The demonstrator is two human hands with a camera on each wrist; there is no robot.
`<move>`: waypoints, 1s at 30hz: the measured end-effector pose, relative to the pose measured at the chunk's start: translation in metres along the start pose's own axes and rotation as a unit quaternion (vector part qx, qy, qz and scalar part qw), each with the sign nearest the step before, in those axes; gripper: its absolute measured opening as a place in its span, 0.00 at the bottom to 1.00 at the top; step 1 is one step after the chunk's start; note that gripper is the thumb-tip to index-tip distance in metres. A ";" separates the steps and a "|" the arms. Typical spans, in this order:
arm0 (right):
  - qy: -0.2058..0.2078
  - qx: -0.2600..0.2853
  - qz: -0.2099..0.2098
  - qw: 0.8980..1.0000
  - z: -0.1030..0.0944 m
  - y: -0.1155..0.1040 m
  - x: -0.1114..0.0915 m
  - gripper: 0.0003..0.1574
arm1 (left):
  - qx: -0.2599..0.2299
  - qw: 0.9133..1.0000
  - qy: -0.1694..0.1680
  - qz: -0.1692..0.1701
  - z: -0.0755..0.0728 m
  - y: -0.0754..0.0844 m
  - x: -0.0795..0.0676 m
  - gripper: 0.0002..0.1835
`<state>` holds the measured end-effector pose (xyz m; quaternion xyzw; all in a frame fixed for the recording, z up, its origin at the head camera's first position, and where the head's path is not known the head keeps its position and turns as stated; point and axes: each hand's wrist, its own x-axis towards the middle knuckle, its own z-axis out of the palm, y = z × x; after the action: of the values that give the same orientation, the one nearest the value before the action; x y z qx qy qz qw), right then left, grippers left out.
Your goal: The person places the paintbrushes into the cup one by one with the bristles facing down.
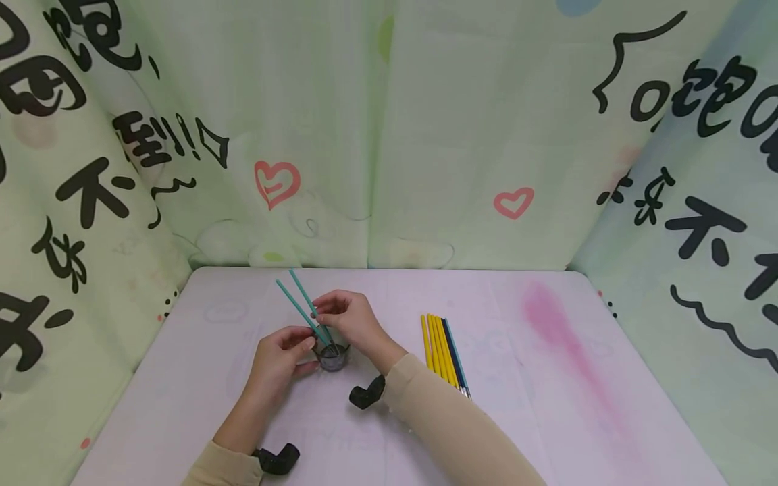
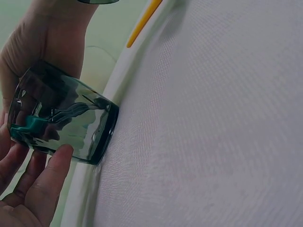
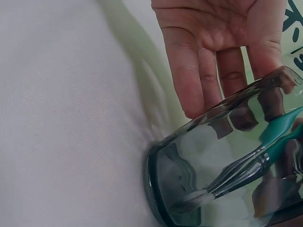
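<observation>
Near the back left of the table, a clear glass [image 1: 333, 358] stands with two teal-handled paintbrushes [image 1: 298, 305] leaning left in it. Their bristles [image 3: 193, 201] point down at the glass bottom in the right wrist view. My left hand [image 1: 276, 358] holds the glass from its left side; its fingers [image 2: 45, 187] lie along the wall in the left wrist view. From the right, my right hand [image 1: 349, 317] reaches over the rim and pinches a teal handle between thumb and fingertips.
Right of my right hand, several yellow-handled paintbrushes [image 1: 437, 344] lie side by side with a dark blue and a blue one [image 1: 454, 351]. A pink stain [image 1: 559, 331] marks the white tabletop [image 1: 516, 432]. Printed curtains [image 1: 425, 135] enclose the back and sides.
</observation>
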<state>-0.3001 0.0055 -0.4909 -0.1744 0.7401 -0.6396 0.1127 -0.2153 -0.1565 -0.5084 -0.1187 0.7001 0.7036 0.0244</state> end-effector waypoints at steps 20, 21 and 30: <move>0.013 0.049 0.016 0.999 -0.041 -0.003 -0.017 0.23 | 0.006 1.000 0.003 -0.003 0.001 0.001 0.001 0.15; 0.015 0.051 0.018 0.998 -0.046 -0.003 -0.019 0.23 | 0.006 1.000 0.002 -0.003 0.001 0.001 0.001 0.15; 0.048 0.071 0.037 0.996 -0.077 -0.001 -0.040 0.26 | 0.005 1.000 0.002 -0.004 0.001 0.000 0.000 0.15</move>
<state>-0.2938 0.0912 -0.4800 -0.1075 0.7031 -0.6937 0.1130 -0.2151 -0.1552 -0.5080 -0.1226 0.7032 0.6998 0.0263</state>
